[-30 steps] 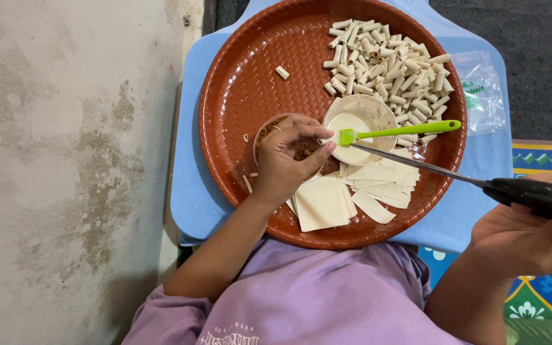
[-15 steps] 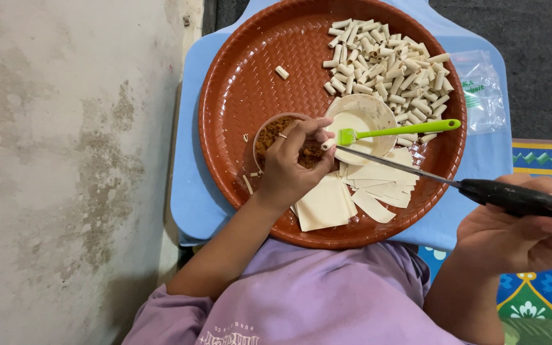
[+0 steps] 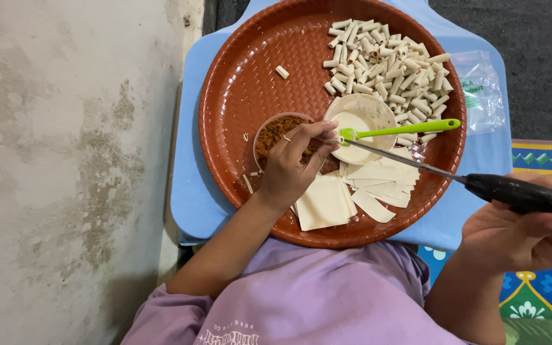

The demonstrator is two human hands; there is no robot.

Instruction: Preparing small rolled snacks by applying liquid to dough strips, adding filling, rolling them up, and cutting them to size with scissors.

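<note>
Left hand (image 3: 289,169) pinching filling (image 3: 276,134) from bowl; right hand (image 3: 519,230) clasps knife (image 3: 455,176); next likely needs wrapper (image 3: 324,203).

A clear plastic bag (image 3: 478,91) lies on the blue board (image 3: 190,185), beside a stained grey wall (image 3: 65,160)

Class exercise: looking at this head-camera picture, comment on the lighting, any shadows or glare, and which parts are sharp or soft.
Head view: soft, even light, no hard glare; the round brown tray shows only a faint sheen. A mild shadow lies under the left hand. The rolled pastry pieces are crisp; the right hand and the black-handled tool at the frame edge look slightly softer.
</note>
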